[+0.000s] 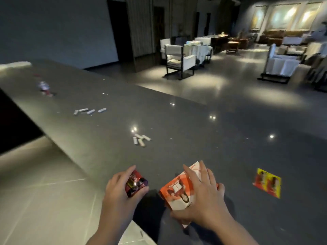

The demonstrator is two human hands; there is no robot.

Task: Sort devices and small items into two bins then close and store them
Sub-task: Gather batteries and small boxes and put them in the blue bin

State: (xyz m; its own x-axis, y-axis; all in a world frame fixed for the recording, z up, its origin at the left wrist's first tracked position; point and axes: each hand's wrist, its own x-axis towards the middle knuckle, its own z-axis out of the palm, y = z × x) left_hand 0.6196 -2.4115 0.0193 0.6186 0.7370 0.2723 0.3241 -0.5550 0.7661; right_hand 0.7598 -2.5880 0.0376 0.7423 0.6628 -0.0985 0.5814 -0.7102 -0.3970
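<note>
Your left hand [120,188] grips a small red pack [136,183], fingers curled round it, at the near edge of the counter [194,121]. Your right hand [203,197] lies over an orange box [175,190] just right of the pack, fingers spread across its top and thumb at its near corner; whether the box is lifted or resting on the counter cannot be told.

Status: the sort appears to be at an early stage. No bin is in view, so nothing can be confirmed as sorted, closed or stored.

Items left on the counter:
- A yellow packet [268,183], near right, well apart from your right hand.
- A cluster of pale cylinders [140,139], mid-counter, beyond your hands.
- A second row of cylinders [90,111], farther left.
- A blurred red-and-white item [45,88], far left; its kind cannot be told.

Judgement: the two items in hand go to the bins first, then each remaining group needs collecting. Closing and storing both bins follow.
</note>
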